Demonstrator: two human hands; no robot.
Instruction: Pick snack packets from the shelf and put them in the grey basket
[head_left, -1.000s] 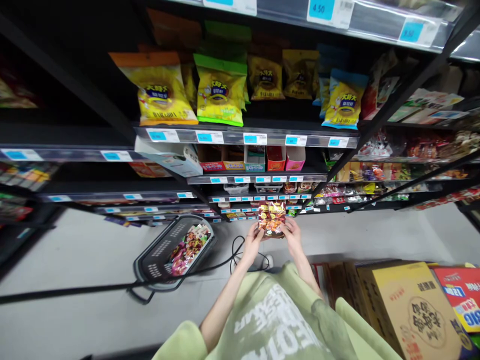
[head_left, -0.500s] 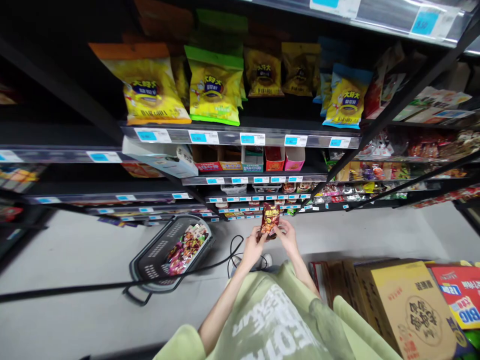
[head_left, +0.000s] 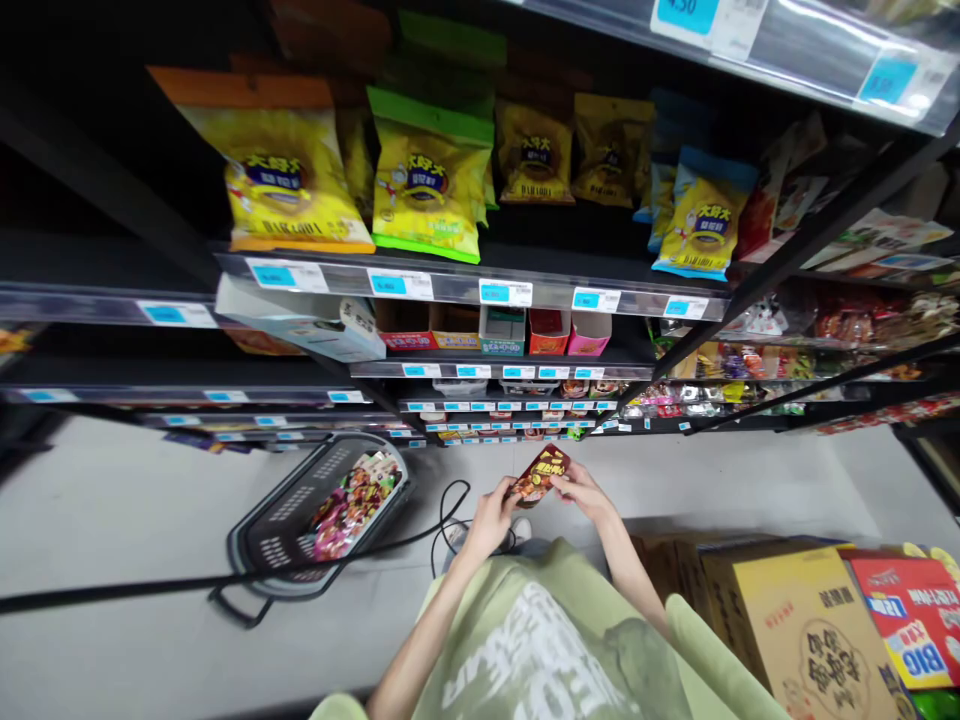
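A dark red snack packet [head_left: 541, 474] with yellow lettering is held between both hands in front of my body, tilted with its upper end to the right. My left hand [head_left: 495, 512] pinches its lower left end. On the packet's right side my right hand [head_left: 583, 490] grips the edge, thumb on the front. To the left on the floor stands a grey shopping basket [head_left: 300, 497], with several colourful snack packets [head_left: 360, 500] at its right end.
Ahead rise dark shelves [head_left: 585, 370] with price labels and yellow snack bags [head_left: 427, 180]. Cardboard cartons [head_left: 810, 620] are stacked at my right. A black cable [head_left: 405, 542] loops near my feet, and a black strap [head_left: 135, 592] crosses the basket's front.
The packet has turned from nearly upright to a slant toward the right, still in both hands. The hands sit slightly lower in view. The camera view has shifted a little.
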